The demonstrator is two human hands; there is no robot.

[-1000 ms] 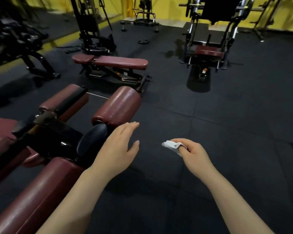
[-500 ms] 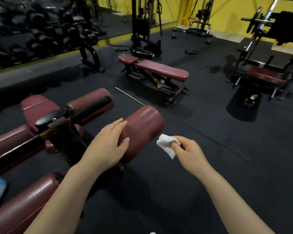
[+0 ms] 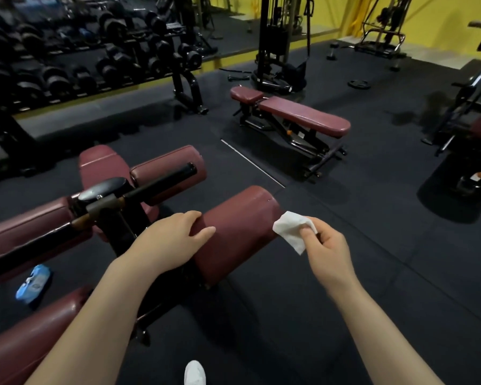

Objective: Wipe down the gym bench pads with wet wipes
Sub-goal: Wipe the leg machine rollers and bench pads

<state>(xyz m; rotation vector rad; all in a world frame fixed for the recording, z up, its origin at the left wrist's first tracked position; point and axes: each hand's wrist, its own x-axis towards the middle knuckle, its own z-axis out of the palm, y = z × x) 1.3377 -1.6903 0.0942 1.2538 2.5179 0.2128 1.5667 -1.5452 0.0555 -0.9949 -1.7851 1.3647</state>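
Note:
A maroon roller pad (image 3: 239, 232) of a bench machine lies in front of me, its round end pointing right. My left hand (image 3: 170, 240) rests on the pad's near top, fingers laid over it. My right hand (image 3: 325, 245) pinches a crumpled white wet wipe (image 3: 292, 232) just off the pad's right end; I cannot tell whether the wipe touches the pad. A second roller pad (image 3: 167, 170) sits behind a black bar (image 3: 156, 184). More maroon pads run along the left (image 3: 25, 226) and lower left (image 3: 39, 334).
A blue wipes pack (image 3: 34, 282) lies on the black rubber floor under the machine. A flat maroon bench (image 3: 300, 115) stands ahead. A dumbbell rack (image 3: 67, 65) fills the back left, a cable machine (image 3: 275, 51) the back centre. My white shoe (image 3: 195, 373) shows below.
The view swung left and closer. My left hand came down onto the roller pad. My right hand brought the wipe up next to the pad's right end.

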